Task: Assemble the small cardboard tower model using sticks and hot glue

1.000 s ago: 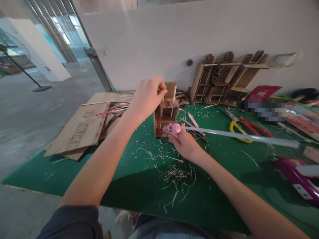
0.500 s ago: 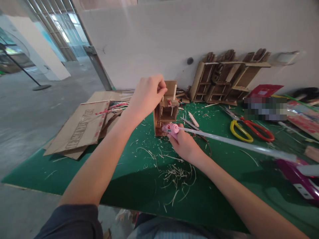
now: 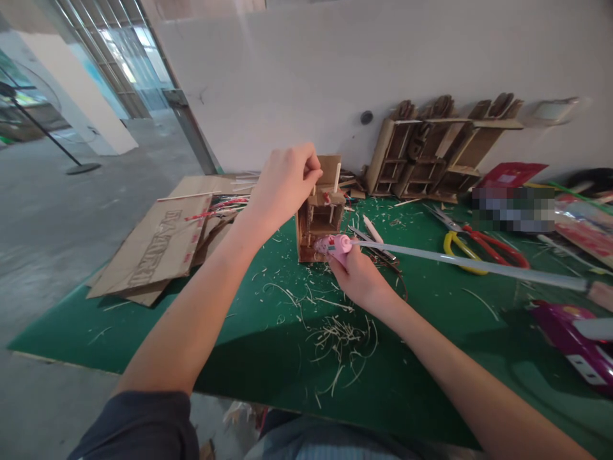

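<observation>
Still gripping pink glue gun (image 3: 337, 245) with right hand (image 3: 359, 276), low in cardboard frame (image 3: 302, 231); pinching thin stick (image 3: 314, 190) atop with left hand (image 3: 287, 181); swinging glue stick (image 3: 431, 256) slightly, so probably working same joint.

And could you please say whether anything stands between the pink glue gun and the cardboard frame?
Nothing visible does; the right hand holds the pink glue gun at the lower end of the cardboard frame.
</observation>
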Tool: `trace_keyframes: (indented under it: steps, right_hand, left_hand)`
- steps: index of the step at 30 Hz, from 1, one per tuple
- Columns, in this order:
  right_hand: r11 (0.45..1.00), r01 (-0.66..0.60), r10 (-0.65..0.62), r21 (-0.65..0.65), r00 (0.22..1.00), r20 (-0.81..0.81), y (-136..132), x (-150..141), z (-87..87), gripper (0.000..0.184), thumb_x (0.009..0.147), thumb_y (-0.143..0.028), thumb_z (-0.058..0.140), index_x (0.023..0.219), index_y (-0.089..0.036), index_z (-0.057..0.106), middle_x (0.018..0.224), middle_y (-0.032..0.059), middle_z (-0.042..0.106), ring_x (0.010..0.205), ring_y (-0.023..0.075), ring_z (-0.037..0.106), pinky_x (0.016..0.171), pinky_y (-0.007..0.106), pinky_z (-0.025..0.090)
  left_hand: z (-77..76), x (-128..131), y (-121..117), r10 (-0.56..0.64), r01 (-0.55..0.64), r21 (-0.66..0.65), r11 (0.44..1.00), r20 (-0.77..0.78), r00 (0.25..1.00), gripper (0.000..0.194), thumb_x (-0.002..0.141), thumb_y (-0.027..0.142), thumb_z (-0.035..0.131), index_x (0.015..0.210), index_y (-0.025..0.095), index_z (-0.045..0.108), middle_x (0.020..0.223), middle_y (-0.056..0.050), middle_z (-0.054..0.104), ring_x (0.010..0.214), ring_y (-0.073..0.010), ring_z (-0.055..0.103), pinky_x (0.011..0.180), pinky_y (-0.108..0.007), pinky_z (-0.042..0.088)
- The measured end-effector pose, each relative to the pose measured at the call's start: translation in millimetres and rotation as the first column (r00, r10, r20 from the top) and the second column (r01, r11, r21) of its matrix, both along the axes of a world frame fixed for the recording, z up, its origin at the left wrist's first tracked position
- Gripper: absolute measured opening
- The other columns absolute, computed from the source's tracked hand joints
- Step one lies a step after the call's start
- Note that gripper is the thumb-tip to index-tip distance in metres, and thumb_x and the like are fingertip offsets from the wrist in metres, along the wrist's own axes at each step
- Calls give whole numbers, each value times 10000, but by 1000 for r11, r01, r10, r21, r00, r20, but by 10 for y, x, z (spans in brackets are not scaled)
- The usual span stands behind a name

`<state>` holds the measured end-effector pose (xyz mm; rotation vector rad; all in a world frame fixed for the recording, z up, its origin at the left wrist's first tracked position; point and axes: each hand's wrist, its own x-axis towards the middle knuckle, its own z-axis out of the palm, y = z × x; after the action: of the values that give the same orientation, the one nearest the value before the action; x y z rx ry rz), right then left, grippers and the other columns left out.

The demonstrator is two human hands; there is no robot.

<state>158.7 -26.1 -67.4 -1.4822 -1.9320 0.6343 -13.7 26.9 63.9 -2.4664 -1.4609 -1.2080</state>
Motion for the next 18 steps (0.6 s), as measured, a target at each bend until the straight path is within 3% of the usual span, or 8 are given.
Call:
trace_keyframes:
  steps: [11,14,18]
  right_hand:
    - [998,-61,59,-16,996,-69,1,-41,40,342,830,-323,460,1127,-156,436,989,160,627,840,253,605,715,369,438]
    - [989,-99,82,-108,985,-150,-17,26,57,386,784,-284,486,1151,-175,439,913,94,617,753,207,589,671,344,450]
    - [940,-194,110,-280,951,-288,-61,153,146,585,735,-198,457,1312,-183,363,725,-1,550,580,158,524,543,309,440]
  left_hand:
    - [-2,-4,12,-4,4,-2,1000,7,1000,50,853,208,553,824,209,593,814,-23,682,817,-177,644,808,-316,491]
    - [10,1,1,-4,4,-15,1000,15,1000,42,850,196,560,826,210,591,827,-24,680,849,-185,644,817,-323,490]
    - [18,2,-8,-11,11,-26,1000,16,1000,43,851,190,562,825,209,590,840,-26,680,867,-192,644,823,-330,488]
